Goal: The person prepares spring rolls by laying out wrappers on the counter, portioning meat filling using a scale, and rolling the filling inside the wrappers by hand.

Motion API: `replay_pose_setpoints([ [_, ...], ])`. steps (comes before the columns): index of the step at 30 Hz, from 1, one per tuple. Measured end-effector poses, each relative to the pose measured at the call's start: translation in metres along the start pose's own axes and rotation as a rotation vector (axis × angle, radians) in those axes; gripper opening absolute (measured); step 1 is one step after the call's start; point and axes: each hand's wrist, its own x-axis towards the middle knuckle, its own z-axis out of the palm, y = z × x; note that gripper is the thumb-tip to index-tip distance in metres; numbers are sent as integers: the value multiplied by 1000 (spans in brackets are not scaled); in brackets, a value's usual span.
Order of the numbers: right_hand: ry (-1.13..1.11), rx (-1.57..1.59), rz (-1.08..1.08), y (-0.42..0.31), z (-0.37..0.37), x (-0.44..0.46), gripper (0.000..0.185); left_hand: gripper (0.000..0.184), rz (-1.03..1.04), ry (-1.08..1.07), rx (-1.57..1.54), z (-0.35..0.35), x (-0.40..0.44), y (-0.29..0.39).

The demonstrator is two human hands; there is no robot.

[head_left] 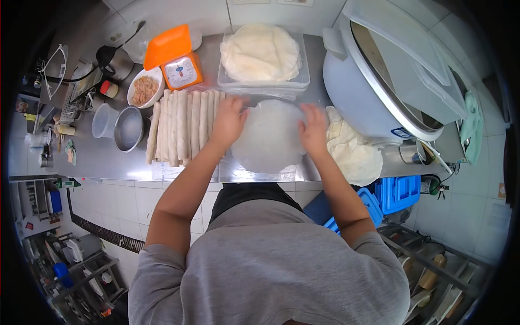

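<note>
A thin, round, pale wrapper sheet (269,138) lies flat on the steel counter in front of me. My left hand (230,120) is at its left edge, fingers apart, holding nothing. On the opposite edge, my right hand (314,129) has its fingers spread, slightly blurred; whether the fingertips touch the sheet I cannot tell. Left of the sheet, several long filled rolls (181,127) lie side by side, close to my left hand. A folded heap of wrapper sheets (352,154) rests beside my right forearm. Behind stands a clear plastic container (264,84) bearing a stack of round wrappers (260,53).
At the back left are an orange kitchen scale (182,71), a white bowl of minced filling (145,90), a metal bowl (129,129) and a plastic tub (103,120). A large rice cooker (360,81) fills the right side. Blue bins (398,194) stand below the counter.
</note>
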Motion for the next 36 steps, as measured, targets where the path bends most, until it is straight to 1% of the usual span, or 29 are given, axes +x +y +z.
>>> replay_pose_setpoints([
  [3,-314,-32,-150,9,24,-18,37,39,-37,-471,106,-2,-33,10],
  [6,-384,-6,-116,11,21,-17,37,44,-92,-497,137,4,-43,4],
  [9,-337,-84,-75,-13,16,-3,35,48,-81,-585,244,7,-40,0],
  [11,-241,19,-110,-46,17,26,34,52,-56,-412,187,8,-43,-5],
  [12,-193,67,-117,-66,18,42,33,52,-55,-368,108,-3,-41,-2],
  [15,-179,344,-200,-146,30,90,31,50,-3,-301,-100,-69,-47,-2],
  [16,-224,412,-224,-174,42,105,31,49,25,-286,-164,-90,-50,-6],
  [18,-318,542,-268,-236,76,133,30,46,8,-233,-277,-132,-67,-26],
  [19,-366,591,-320,-263,102,144,30,44,1,-208,-335,-151,-79,-39],
  [20,-414,639,-370,-286,135,155,29,41,-49,-169,-346,-168,-93,-53],
  [22,-681,519,-407,-321,200,184,45,36,-174,-122,-344,-205,-119,-79],
  [24,-822,279,-522,-323,275,207,55,33,-296,-82,-325,-242,-142,-100],
  [25,-889,158,-575,-331,300,217,59,32,-343,-52,-322,-258,-153,-110],
  [28,-1113,36,-484,-353,325,239,68,28,-503,36,-302,-299,-188,-136],
  [32,-1251,-106,-464,-358,347,245,80,24,-694,126,-318,-316,-223,-163],
  [35,-1056,-86,-322,-366,345,236,75,23,-728,154,-387,-310,-227,-179],
  [36,-952,-110,-314,-367,347,228,79,23,-729,159,-420,-308,-225,-183],
])
